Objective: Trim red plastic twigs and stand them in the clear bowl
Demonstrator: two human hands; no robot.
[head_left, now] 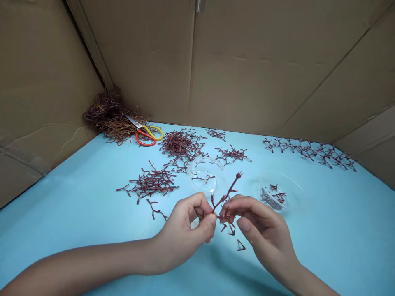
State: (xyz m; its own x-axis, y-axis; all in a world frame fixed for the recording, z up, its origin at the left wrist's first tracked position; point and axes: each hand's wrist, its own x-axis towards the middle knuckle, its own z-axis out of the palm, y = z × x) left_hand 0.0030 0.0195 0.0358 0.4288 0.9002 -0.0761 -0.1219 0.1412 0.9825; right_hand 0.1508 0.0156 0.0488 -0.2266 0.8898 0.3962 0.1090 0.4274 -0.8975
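Lighting on the table (345, 246) is bright, even and diffuse, and appears to come from above. A soft shadow (234, 267) lies under my right hand (262, 230). The clear dish (206, 174) shows faint glare at its rim. The cardboard wall (247, 70) bends toward the frame edges from wide-lens distortion. Focus is sharp throughout, with no visible motion blur.

The left forearm (77, 261) lies low across the view, and the left hand (185, 234) curls with thumb and forefinger pinched together. The right hand (262, 230) rises from the lower right, its fingers (243, 207) bent inward, just beside the left hand.
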